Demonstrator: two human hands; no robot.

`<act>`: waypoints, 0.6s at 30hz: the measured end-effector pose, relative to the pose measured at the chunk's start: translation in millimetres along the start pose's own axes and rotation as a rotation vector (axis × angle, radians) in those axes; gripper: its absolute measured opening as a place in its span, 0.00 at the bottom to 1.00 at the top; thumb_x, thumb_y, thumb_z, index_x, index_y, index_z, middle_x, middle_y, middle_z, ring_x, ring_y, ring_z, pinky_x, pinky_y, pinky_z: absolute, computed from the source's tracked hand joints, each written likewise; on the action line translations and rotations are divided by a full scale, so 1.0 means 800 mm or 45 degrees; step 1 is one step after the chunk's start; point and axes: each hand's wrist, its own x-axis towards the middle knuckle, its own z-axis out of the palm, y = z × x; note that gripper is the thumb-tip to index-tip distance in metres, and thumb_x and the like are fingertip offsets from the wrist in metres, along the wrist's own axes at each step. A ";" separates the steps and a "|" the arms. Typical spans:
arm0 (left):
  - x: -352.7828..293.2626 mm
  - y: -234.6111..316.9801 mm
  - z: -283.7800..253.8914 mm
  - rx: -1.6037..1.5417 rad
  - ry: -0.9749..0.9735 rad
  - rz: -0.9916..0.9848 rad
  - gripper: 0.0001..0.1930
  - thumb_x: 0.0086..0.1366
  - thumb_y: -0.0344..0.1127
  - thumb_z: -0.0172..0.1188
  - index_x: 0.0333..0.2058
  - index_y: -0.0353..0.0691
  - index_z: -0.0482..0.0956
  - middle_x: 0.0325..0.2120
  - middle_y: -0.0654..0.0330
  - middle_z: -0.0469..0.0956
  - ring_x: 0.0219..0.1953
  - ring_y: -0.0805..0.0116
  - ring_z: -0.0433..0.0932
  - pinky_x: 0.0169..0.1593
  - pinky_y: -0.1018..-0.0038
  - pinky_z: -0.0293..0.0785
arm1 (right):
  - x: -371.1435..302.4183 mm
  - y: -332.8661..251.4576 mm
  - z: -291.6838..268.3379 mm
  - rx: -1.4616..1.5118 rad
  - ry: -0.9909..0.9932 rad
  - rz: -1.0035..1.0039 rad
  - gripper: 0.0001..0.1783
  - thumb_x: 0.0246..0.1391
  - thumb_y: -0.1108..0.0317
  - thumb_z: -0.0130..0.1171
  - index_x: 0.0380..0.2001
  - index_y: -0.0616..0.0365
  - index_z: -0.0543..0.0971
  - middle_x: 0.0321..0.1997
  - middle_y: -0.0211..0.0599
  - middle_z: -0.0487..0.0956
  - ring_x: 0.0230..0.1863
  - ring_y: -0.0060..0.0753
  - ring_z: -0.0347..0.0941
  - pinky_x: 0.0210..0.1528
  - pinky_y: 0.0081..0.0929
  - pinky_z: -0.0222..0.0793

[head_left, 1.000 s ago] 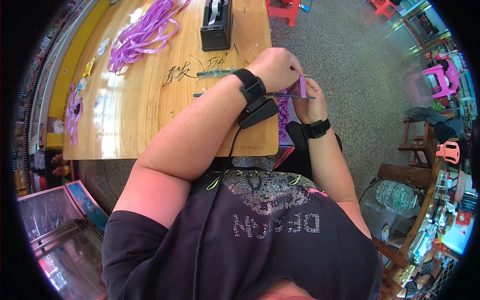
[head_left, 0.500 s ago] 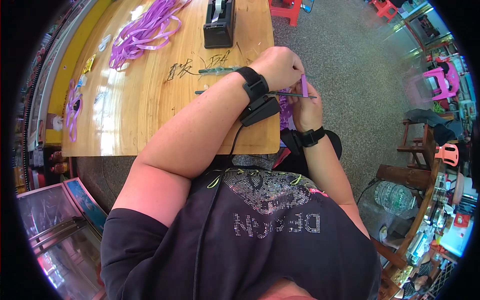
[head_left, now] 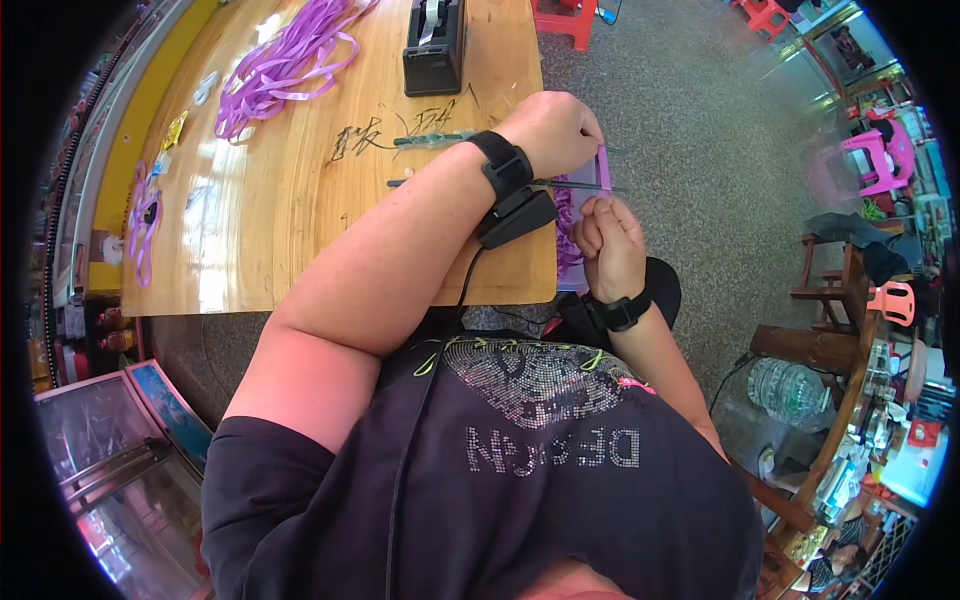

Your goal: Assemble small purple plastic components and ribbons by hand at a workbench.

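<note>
Beyond the table's right edge, my left hand (head_left: 555, 132) is closed, pinching the upper end of a short purple ribbon strip (head_left: 602, 168). My right hand (head_left: 614, 245) is closed just below, its fingertips at the strip's lower end. The strip crosses a thin dark rod (head_left: 572, 185), which passes under my left wrist and sticks out past the table edge. A second thin rod with clear tape around it (head_left: 432, 139) lies on the table beside my left wrist. Beneath my hands, a pale container (head_left: 574, 284) holds crinkled purple ribbon (head_left: 566, 232).
On the wooden table (head_left: 300, 220) lie a bundle of long purple ribbon (head_left: 285, 70) and a smaller loose ribbon (head_left: 146, 225). A black tape dispenser (head_left: 433, 60) stands at the far side. Red (head_left: 565, 25) and pink (head_left: 880, 160) stools stand on the floor.
My right hand has moved nearer to me, away from the rod, and its fingers have closed at the ribbon strip's lower end. My left hand stays nearly in place.
</note>
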 end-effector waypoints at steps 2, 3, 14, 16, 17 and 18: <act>0.000 0.005 -0.002 0.024 -0.019 -0.017 0.10 0.53 0.32 0.58 0.33 0.38 0.82 0.31 0.52 0.81 0.35 0.57 0.80 0.41 0.69 0.76 | -0.005 -0.004 0.001 -0.005 0.022 0.013 0.12 0.63 0.66 0.44 0.28 0.61 0.71 0.13 0.22 0.57 0.15 0.17 0.48 0.21 0.19 0.48; 0.000 0.005 -0.002 0.022 -0.019 -0.014 0.10 0.53 0.32 0.58 0.33 0.38 0.82 0.31 0.52 0.81 0.35 0.57 0.80 0.41 0.69 0.76 | -0.005 -0.004 -0.001 -0.007 0.023 0.011 0.12 0.63 0.66 0.44 0.28 0.61 0.71 0.13 0.22 0.57 0.15 0.17 0.48 0.21 0.19 0.48; -0.003 0.005 -0.002 -0.048 0.003 0.069 0.10 0.51 0.31 0.59 0.33 0.40 0.83 0.31 0.53 0.80 0.36 0.57 0.79 0.42 0.69 0.75 | -0.014 -0.015 0.009 -0.252 0.134 -0.116 0.11 0.61 0.68 0.47 0.28 0.64 0.73 0.14 0.24 0.59 0.17 0.17 0.51 0.23 0.19 0.50; -0.006 0.011 -0.007 0.027 -0.012 0.259 0.10 0.49 0.31 0.60 0.33 0.40 0.83 0.30 0.53 0.79 0.36 0.58 0.78 0.42 0.68 0.74 | -0.015 -0.025 0.008 -0.206 0.094 -0.083 0.12 0.61 0.68 0.46 0.28 0.64 0.73 0.14 0.23 0.59 0.17 0.17 0.51 0.23 0.19 0.50; -0.008 0.015 -0.008 0.102 -0.027 0.448 0.10 0.48 0.31 0.61 0.32 0.40 0.83 0.29 0.54 0.79 0.36 0.58 0.77 0.43 0.68 0.74 | -0.016 -0.030 0.008 -0.158 0.055 -0.049 0.12 0.61 0.68 0.46 0.27 0.64 0.72 0.14 0.23 0.59 0.17 0.17 0.51 0.23 0.19 0.49; -0.011 0.018 -0.008 0.100 -0.028 0.450 0.10 0.48 0.31 0.61 0.32 0.40 0.83 0.29 0.54 0.79 0.36 0.58 0.77 0.43 0.68 0.74 | -0.017 -0.037 0.010 -0.160 0.057 -0.050 0.12 0.61 0.68 0.46 0.27 0.64 0.72 0.14 0.23 0.59 0.17 0.17 0.51 0.23 0.19 0.49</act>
